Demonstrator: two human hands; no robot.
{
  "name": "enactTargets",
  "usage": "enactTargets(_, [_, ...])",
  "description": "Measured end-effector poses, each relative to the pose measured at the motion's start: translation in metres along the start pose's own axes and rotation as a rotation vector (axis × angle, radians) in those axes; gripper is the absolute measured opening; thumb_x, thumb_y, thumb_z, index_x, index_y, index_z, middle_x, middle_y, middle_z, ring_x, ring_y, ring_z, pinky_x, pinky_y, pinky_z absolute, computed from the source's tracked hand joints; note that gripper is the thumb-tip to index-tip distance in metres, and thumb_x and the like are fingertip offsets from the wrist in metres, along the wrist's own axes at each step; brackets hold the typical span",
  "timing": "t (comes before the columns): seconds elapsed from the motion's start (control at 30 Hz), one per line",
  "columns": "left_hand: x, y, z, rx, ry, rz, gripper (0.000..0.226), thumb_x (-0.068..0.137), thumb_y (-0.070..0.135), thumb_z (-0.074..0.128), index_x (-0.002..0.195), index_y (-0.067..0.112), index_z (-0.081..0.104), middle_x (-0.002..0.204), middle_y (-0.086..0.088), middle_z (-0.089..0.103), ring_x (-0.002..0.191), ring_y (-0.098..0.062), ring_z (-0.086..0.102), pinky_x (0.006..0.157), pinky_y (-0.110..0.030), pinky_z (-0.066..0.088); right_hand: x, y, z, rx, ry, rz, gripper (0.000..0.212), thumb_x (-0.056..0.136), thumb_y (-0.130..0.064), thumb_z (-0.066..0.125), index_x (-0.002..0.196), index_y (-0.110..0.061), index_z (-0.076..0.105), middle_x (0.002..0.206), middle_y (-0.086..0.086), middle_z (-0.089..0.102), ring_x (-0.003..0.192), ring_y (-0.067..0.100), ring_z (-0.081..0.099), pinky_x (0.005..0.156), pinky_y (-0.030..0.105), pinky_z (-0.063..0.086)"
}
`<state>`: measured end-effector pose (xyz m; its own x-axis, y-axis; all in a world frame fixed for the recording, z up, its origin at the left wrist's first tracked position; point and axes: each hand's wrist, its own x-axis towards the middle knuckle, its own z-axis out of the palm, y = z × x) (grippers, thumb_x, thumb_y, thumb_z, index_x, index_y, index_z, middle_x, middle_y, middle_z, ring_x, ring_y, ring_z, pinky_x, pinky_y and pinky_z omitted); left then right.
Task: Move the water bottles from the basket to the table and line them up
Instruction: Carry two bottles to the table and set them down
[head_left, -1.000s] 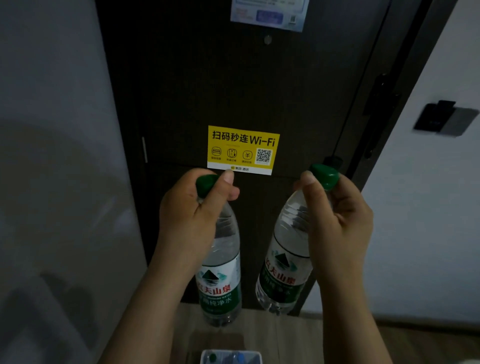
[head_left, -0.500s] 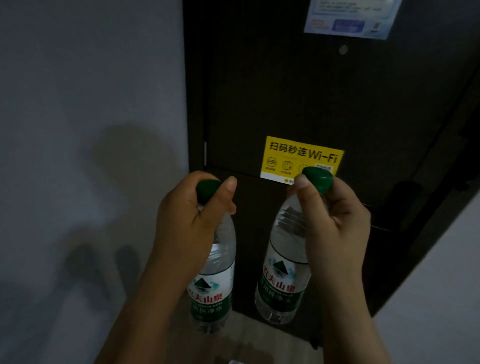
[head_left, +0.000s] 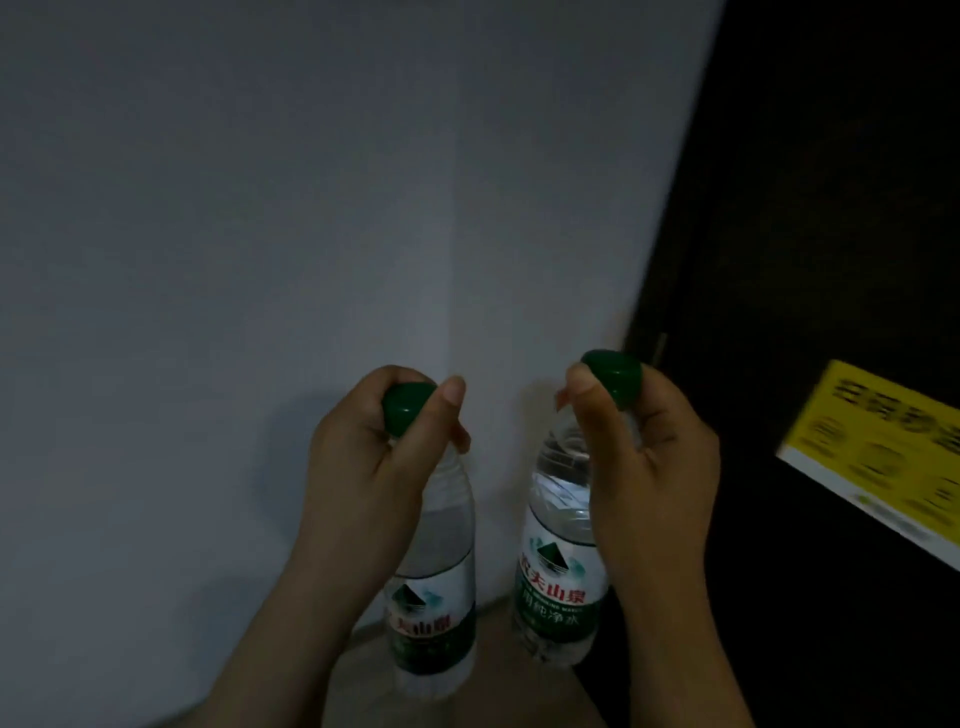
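Grey wall (head_left: 260, 260) and dark door (head_left: 831, 208) ahead; no table shows. The left bottle (head_left: 436, 597) and right bottle (head_left: 561, 571) hang upright in mid-air, left hand (head_left: 363, 483) and right hand (head_left: 654, 483) each clenched round a neck under the caps (head_left: 613, 379). I'd carry them upright and apart.

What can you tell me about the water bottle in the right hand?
The water bottle is clear plastic with a green cap and a white-and-green label bearing red characters. It hangs nearly upright in the air before a pale wall. The right hand grips it at the cap and neck; nothing else touches it.
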<state>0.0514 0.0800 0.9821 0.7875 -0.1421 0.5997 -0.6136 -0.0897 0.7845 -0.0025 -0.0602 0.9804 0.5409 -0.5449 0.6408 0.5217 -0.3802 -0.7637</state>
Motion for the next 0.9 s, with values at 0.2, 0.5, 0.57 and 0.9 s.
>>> enactTargets(0.2, [-0.021, 0.011, -0.072, 0.274, 0.240, -0.032, 0.035, 0.086, 0.043, 0.051, 0.070, 0.014, 0.062, 0.071, 0.012, 0.067, 0.067, -0.001, 0.062, 0.059, -0.004, 0.040, -0.019, -0.008, 0.063, 0.123, -0.198, 0.060, 0.022, 0.079, -0.053, 0.059, 0.082, -0.033, 0.068, 0.081, -0.015, 0.071, 0.077, 0.002, 0.067, 0.064, 0.009, 0.049])
enactTargets(0.5, [-0.089, 0.043, -0.179, 0.480, 0.601, -0.085, 0.035, 0.086, 0.045, 0.053, 0.068, 0.015, 0.061, 0.066, 0.009, 0.067, 0.063, -0.004, 0.062, 0.057, -0.005, 0.040, -0.084, -0.063, 0.153, 0.431, -0.535, 0.026, 0.027, 0.081, -0.048, 0.058, 0.084, -0.023, 0.068, 0.078, -0.010, 0.070, 0.075, 0.006, 0.066, 0.066, 0.012, 0.050])
enactTargets(0.57, [-0.108, 0.054, -0.202, 0.512, 0.669, -0.093, 0.034, 0.085, 0.042, 0.053, 0.068, 0.014, 0.061, 0.064, 0.008, 0.067, 0.060, -0.006, 0.062, 0.056, -0.007, 0.040, -0.105, -0.080, 0.169, 0.483, -0.600, 0.022, 0.027, 0.081, -0.047, 0.058, 0.083, -0.022, 0.068, 0.078, -0.009, 0.070, 0.074, 0.007, 0.065, 0.065, 0.012, 0.049])
enactTargets(0.9, [-0.234, 0.133, -0.306, 0.699, 0.940, -0.129, 0.033, 0.085, 0.045, 0.054, 0.068, 0.017, 0.060, 0.064, 0.008, 0.066, 0.061, -0.007, 0.062, 0.056, -0.009, 0.041, -0.236, -0.187, 0.212, 0.748, -0.872, 0.005, 0.024, 0.085, -0.040, 0.058, 0.080, -0.018, 0.066, 0.073, -0.005, 0.068, 0.069, 0.005, 0.063, 0.062, 0.008, 0.047])
